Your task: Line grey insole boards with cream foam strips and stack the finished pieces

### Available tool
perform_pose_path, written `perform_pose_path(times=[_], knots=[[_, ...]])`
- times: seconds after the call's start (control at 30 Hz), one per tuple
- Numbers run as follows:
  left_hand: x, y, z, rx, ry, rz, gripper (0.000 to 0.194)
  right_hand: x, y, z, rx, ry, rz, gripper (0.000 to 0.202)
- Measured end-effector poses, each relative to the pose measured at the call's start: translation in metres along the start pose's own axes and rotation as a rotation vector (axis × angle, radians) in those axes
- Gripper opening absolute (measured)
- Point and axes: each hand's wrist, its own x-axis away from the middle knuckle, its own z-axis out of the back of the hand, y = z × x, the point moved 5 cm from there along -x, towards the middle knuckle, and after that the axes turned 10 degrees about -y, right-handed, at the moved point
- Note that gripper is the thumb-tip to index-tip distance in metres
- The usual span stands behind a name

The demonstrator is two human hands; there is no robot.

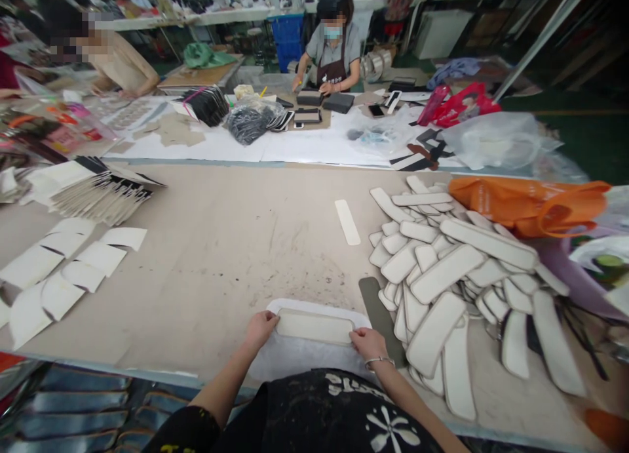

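Note:
A cream oblong pad (314,326) lies on a larger white rounded sheet (322,307) at the near edge of the table. My left hand (260,326) presses on the pad's left end, fingers curled onto it. My right hand (367,343), with a thin bracelet at the wrist, presses on the pad's right end. Just right of it lies a grey oblong strip (377,312). A big heap of white oblong pads (452,276) spreads to the right.
A single white strip (346,221) lies mid-table. White curved cut pieces (63,263) and a fanned stack of card pieces (103,194) sit at left. An orange bag (531,204) lies at right. Two people work at the far tables.

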Motion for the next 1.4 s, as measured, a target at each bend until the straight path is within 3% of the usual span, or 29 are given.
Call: perform_pose_path(times=[0.63,0.97,1.17,1.4], knots=[[0.031,0.007,-0.013,-0.151,0.096,-0.016,0.026,0.001,-0.001,0.001,-0.004,-0.042,0.018,0.027],[0.027,0.011,-0.019,-0.128,0.074,0.044,0.027,0.000,-0.004,0.003,0.003,-0.060,0.010,0.027],[0.029,0.010,-0.015,-0.090,0.079,0.055,0.022,0.000,-0.003,0.004,0.005,-0.057,0.014,0.026],[0.031,0.021,-0.008,-0.150,0.076,-0.038,0.018,-0.002,-0.002,0.003,0.012,-0.057,0.011,0.025]])
